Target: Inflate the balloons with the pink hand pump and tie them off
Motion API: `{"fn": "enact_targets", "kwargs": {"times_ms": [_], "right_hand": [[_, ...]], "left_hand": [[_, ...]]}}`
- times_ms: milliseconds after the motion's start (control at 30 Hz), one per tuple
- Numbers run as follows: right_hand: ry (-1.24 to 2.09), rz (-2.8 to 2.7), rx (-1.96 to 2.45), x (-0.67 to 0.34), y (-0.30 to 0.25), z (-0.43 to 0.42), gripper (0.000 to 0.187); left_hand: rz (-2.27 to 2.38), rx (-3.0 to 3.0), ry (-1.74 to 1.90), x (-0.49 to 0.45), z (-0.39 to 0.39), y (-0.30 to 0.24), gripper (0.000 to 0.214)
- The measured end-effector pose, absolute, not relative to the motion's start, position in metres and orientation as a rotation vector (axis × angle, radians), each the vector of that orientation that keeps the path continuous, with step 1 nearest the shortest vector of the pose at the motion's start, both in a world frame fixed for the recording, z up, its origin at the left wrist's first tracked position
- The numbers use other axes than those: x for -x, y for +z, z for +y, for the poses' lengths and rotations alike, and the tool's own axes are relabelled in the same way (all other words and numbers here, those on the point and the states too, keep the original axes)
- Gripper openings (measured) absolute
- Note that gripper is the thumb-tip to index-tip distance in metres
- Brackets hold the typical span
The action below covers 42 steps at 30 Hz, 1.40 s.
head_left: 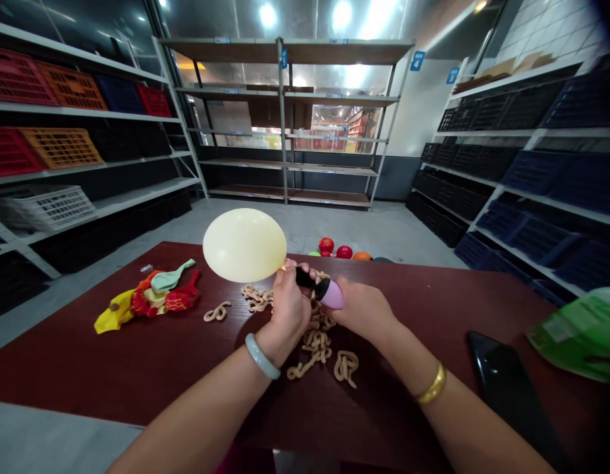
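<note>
A pale yellow inflated balloon [244, 245] extends left from my left hand [291, 304], whose fingers close around its neck. The same hand is against the black end of a black and lilac balloon pump [333, 295]. My right hand [361, 306] is closed around the pump's lilac end, which it partly hides. The balloon's neck and the pump's tip are hidden by my left fingers. Beneath both hands lies a loose pile of tan, curled, cord-like pieces [316, 341] on the dark red table [186, 375].
Limp coloured balloons [159, 291] lie at the table's left. A black phone [507, 382] and a green bag [582, 332] are on the right. Round red and orange balloons [344, 252] show beyond the far edge. Shelves with crates [62, 146] line the sides; a rack [284, 118] stands behind.
</note>
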State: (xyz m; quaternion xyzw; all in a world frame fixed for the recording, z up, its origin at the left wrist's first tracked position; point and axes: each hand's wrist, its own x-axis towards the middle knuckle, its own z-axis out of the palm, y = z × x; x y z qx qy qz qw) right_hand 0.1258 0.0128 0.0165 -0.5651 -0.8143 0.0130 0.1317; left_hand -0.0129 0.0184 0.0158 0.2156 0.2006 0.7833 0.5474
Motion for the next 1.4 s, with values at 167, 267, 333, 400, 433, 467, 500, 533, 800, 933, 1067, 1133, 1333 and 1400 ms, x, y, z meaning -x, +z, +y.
{"fn": "enact_targets", "kwargs": {"times_ms": [167, 267, 333, 400, 433, 467, 500, 533, 800, 933, 1067, 1133, 1333, 1400], "right_hand": [[0.032, -2.411, 1.690, -0.138, 0.016, 0.026, 0.040], [0.024, -2.441, 1.705, -0.150, 0.016, 0.034, 0.037], [-0.002, -2.445, 1.717, -0.156, 0.016, 0.037, 0.037], [-0.044, -2.448, 1.724, -0.159, 0.018, 0.037, 0.037], [-0.064, -2.449, 1.721, -0.159, 0.018, 0.036, 0.037], [-0.080, -2.450, 1.714, -0.158, 0.019, 0.034, 0.037], [-0.090, -2.450, 1.704, -0.156, 0.020, 0.032, 0.036], [-0.092, -2.450, 1.691, -0.154, 0.021, 0.029, 0.036], [0.019, -2.410, 1.685, -0.128, 0.023, 0.013, 0.038], [0.068, -2.394, 1.673, -0.131, 0.018, 0.018, 0.041], [0.057, -2.427, 1.687, -0.143, 0.014, 0.030, 0.040], [0.044, -2.442, 1.679, -0.149, 0.014, 0.034, 0.039], [-0.066, -2.479, 1.686, -0.156, 0.021, 0.031, 0.034], [-0.115, -2.473, 1.688, -0.153, 0.023, 0.028, 0.033]], "left_hand": [[0.503, -0.466, 1.902, 0.062, 0.043, 0.028, 0.016], [0.534, -0.407, 1.971, 0.089, 0.052, 0.035, 0.016], [0.540, -0.397, 1.991, 0.094, 0.054, 0.036, 0.018], [0.525, -0.411, 1.998, 0.088, 0.052, 0.033, 0.018], [0.509, -0.427, 2.000, 0.082, 0.051, 0.030, 0.018], [0.491, -0.448, 1.997, 0.075, 0.049, 0.027, 0.017], [0.475, -0.468, 1.987, 0.066, 0.047, 0.023, 0.017], [0.463, -0.483, 1.975, 0.057, 0.045, 0.019, 0.016], [0.491, -0.496, 1.844, 0.004, 0.019, 0.007, 0.022], [0.511, -0.477, 1.862, 0.021, 0.028, 0.014, 0.019], [0.556, -0.442, 1.889, 0.065, 0.048, 0.025, 0.016], [0.585, -0.396, 1.935, 0.085, 0.055, 0.030, 0.018], [0.554, -0.433, 2.033, 0.090, 0.055, 0.031, 0.018], [0.522, -0.468, 2.006, 0.074, 0.051, 0.025, 0.019]]}}
